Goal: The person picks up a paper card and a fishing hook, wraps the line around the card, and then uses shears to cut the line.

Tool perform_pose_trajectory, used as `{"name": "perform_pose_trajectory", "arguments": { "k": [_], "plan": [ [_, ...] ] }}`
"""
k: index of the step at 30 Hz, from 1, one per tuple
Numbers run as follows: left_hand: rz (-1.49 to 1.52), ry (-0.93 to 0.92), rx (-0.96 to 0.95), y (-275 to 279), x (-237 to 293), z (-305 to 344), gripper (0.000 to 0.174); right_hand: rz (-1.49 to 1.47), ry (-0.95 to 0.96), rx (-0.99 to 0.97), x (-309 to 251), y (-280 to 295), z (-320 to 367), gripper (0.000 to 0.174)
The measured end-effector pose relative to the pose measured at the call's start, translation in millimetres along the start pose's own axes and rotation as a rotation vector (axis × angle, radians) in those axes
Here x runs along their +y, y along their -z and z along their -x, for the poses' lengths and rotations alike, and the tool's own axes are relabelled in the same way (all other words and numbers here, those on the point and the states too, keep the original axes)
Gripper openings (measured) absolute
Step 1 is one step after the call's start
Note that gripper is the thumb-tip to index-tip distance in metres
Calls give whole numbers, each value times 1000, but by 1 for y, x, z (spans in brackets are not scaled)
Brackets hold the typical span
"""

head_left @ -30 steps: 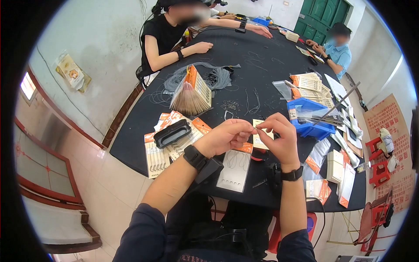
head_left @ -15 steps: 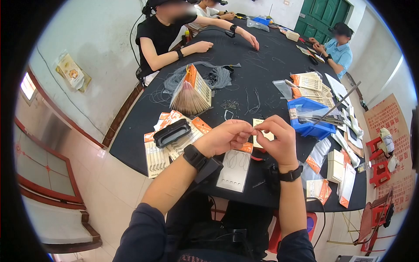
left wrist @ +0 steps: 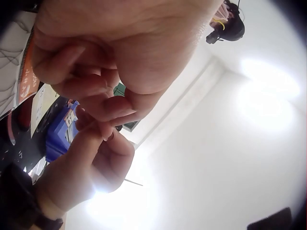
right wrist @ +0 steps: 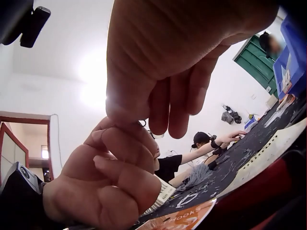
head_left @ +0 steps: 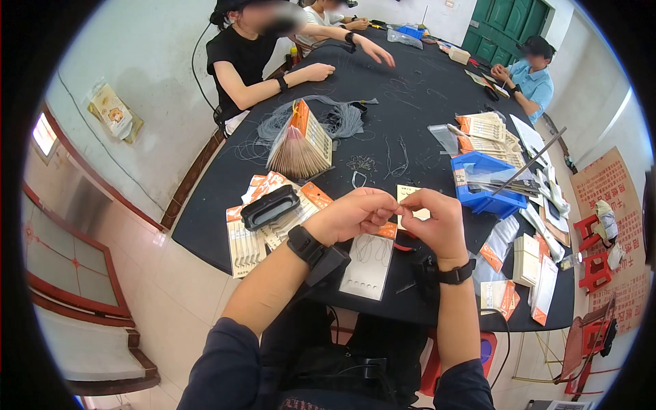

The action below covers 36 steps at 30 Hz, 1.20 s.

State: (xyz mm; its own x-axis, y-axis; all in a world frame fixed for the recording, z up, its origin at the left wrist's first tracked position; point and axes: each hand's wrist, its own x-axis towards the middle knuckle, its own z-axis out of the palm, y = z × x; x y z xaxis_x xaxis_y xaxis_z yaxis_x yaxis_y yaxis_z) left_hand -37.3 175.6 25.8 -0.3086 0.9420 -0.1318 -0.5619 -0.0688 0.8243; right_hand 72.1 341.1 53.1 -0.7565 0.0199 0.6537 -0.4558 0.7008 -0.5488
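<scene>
In front of me both hands meet over the near table edge, fingertip to fingertip. My left hand (head_left: 365, 213) pinches a small dark fish hook (right wrist: 142, 123) between thumb and forefinger, its other fingers curled in. From the right, my right hand (head_left: 437, 222) pinches at the same spot with thumb and forefinger; most of the hook is hidden by the fingertips. Below the hands lies a clear packet (head_left: 367, 273) with an orange top and looped line inside. A small cream card (head_left: 404, 194) lies just behind the hands.
On the left are hook cards (head_left: 244, 251) under a black case (head_left: 270, 208), a fanned card stack (head_left: 298, 158) and grey line (head_left: 345, 121). On the right stand a blue bin (head_left: 482, 191) and a cream card stack (head_left: 525, 261). Other people sit around the black table.
My hands stay at almost the same place, with the right fingers shifting slightly at the pinch. Across the table, the person in black has drawn an outstretched arm back to the left.
</scene>
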Motion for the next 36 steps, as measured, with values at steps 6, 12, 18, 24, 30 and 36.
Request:
{"name": "perform_pose_trajectory", "arguments": {
  "k": [6, 12, 18, 24, 30, 36],
  "plan": [
    [-9, 3, -21, 0, 2, 1, 17, -62, -55, -16, 3, -2, 0, 11],
    [1, -24, -24, 0, 2, 2, 17, -117, -106, -32, 4, -1, -1, 14],
    [11, -42, 2, 0, 3, 3, 18, -137, -153, -84, 2, 2, -2, 20],
    [-34, -66, 4, -3, 5, 4, 18, -244, -202, -123, 3, 6, -2, 22],
    [-132, -70, 22, -5, 5, 4, 17, -615, -323, -192, 13, 9, 1, 24],
    [-147, -74, 17, -9, 5, 4, 17, -613, -344, -214, 21, 9, 4, 24]
  ]
}}
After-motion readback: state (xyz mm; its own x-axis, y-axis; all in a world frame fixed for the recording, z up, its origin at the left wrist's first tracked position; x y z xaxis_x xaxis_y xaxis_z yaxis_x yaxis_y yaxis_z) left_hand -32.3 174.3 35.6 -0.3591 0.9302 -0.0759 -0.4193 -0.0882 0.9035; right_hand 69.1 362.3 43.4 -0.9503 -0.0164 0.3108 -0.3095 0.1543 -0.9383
